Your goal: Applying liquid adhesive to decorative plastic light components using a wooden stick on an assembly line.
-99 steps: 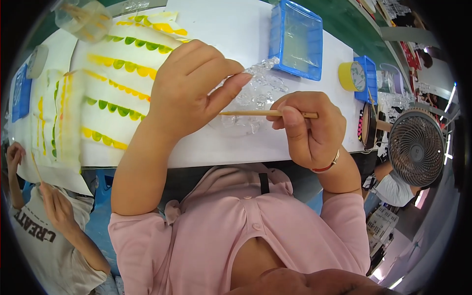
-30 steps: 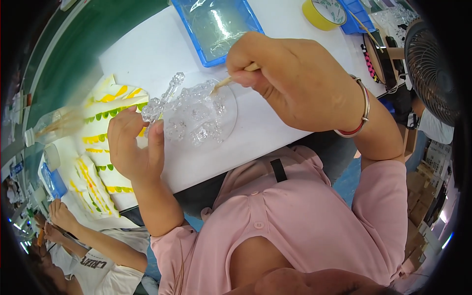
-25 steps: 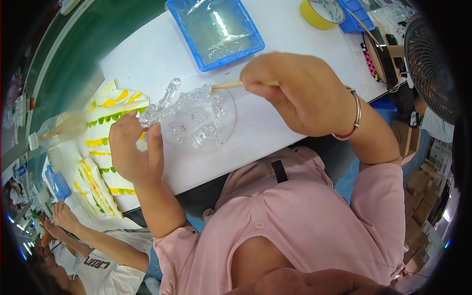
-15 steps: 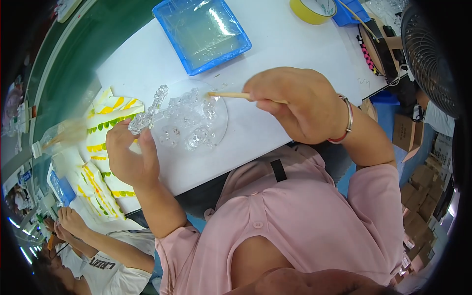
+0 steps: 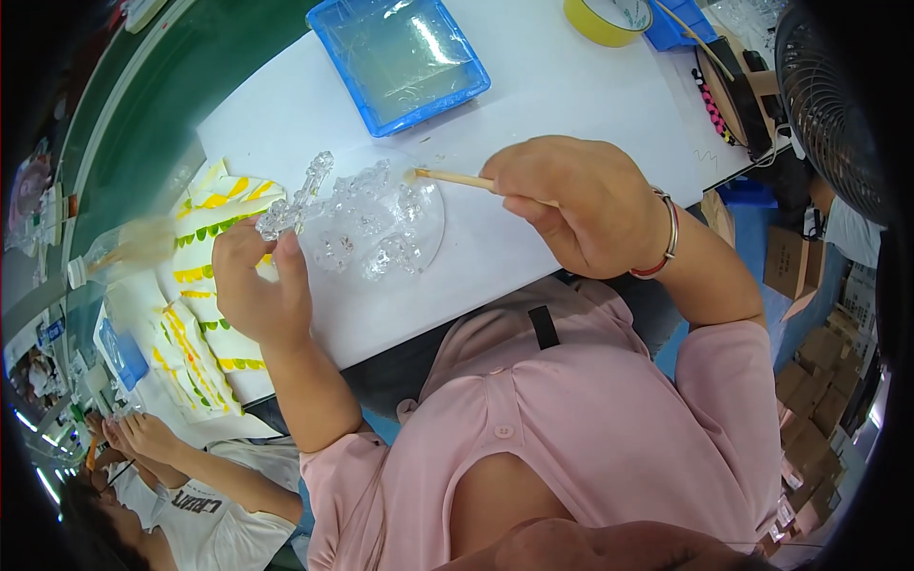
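Blue tray, yellow tape roll, black fan, striped paper sheets

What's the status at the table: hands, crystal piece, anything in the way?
Left hand grips clear crystal piece. Right hand holds wooden stick, tip at it. Blue tray behind, apart.

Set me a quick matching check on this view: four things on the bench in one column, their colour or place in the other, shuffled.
Things:
1. tray
2. tape roll
3. wooden stick
4. clear beaded ornament

Descriptions:
A. yellow, at the table's far edge
B. pinched in the right hand
C. blue, holding clear film
D. held by the left hand

Pairs: 1-C, 2-A, 3-B, 4-D
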Available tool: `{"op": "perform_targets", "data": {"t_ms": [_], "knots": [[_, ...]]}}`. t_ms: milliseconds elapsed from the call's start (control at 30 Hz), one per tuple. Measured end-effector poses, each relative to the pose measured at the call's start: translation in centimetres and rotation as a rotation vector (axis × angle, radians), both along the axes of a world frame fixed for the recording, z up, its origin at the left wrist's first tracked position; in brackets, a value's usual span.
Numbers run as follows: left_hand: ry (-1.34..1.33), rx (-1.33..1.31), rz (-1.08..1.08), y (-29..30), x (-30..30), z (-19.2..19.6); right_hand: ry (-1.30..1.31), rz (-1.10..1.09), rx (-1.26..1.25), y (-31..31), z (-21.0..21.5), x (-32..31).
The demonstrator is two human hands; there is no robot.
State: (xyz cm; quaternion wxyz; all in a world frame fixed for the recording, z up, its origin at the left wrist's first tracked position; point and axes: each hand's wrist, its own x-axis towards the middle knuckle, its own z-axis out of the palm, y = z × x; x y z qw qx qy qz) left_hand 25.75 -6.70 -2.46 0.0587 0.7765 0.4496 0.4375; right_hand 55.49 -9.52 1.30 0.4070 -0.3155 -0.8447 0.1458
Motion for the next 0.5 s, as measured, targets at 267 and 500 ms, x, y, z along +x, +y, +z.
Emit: {"op": "perform_targets", "data": {"t_ms": [267,500], "knots": [[-0.023,-0.005,-0.001,0.0,0.2,0.2,0.048,0.029,-0.007,-0.8,-0.5,0.5],[-0.032,-0.008,0.006,0.0,0.1,0.0,-0.021,-0.014,0.001,0.8,-0.7,-0.3]]}}
